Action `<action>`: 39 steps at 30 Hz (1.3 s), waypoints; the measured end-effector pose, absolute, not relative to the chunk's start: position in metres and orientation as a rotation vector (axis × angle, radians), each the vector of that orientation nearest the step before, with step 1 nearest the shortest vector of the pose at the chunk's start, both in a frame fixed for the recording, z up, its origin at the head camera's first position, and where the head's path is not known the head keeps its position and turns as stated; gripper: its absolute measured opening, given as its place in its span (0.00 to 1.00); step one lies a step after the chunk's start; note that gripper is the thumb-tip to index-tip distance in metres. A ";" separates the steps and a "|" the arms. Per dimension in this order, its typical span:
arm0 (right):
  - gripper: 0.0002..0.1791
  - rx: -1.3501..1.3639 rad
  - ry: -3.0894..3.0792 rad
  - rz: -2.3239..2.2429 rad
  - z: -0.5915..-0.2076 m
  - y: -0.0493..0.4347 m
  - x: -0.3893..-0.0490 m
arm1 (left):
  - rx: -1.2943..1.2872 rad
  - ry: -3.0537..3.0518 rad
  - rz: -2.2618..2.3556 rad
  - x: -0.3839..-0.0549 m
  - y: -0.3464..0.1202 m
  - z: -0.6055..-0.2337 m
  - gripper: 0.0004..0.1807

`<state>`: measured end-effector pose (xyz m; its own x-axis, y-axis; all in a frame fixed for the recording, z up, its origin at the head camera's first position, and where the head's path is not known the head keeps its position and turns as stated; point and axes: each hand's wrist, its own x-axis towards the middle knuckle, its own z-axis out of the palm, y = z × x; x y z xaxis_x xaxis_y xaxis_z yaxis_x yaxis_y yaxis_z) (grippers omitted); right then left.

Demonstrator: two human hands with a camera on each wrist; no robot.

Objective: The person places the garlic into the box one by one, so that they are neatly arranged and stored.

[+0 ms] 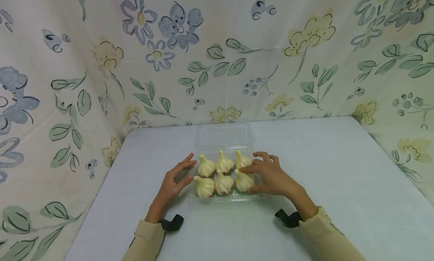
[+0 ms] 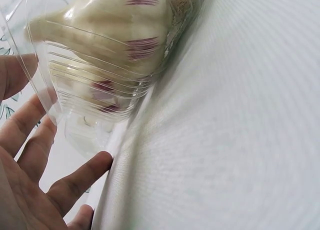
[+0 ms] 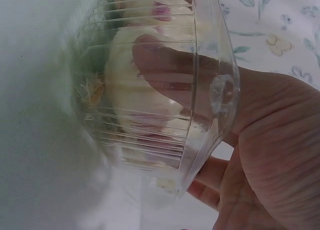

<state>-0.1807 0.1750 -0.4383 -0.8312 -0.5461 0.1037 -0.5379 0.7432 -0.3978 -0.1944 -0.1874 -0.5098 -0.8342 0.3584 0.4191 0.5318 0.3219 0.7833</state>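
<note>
Several garlic bulbs (image 1: 225, 183) with purple streaks sit in two rows inside a clear plastic clamshell box (image 1: 225, 200), its lid (image 1: 223, 135) folded open at the back. At the box's left wall is my left hand (image 1: 169, 185), fingers extended; in the left wrist view its thumb and fingertips touch the clear rim (image 2: 50, 107). My right hand (image 1: 271, 176) reaches over the right side and pinches the front right garlic bulb (image 1: 245, 181) between thumb and index finger. Through the clear wall in the right wrist view, the thumb (image 3: 170, 72) presses against that bulb.
A white-covered table (image 1: 312, 151) lies under the box. Behind and to the left hangs a floral curtain (image 1: 217, 65). Black straps (image 1: 288, 218) are on both wrists, next to the beige sleeves (image 1: 325, 234).
</note>
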 end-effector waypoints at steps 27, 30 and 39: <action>0.30 -0.946 2.841 -0.906 -0.433 0.183 -0.186 | -0.810 -2.412 -1.501 -0.194 -0.188 -0.510 0.27; 0.27 -0.943 2.850 -1.014 -0.435 0.184 -0.189 | -0.812 -2.410 -1.504 -0.194 -0.187 -0.509 0.27; 0.23 -0.896 2.931 -1.329 -0.444 0.192 -0.201 | -0.819 -2.408 -1.485 -0.194 -0.188 -0.511 0.27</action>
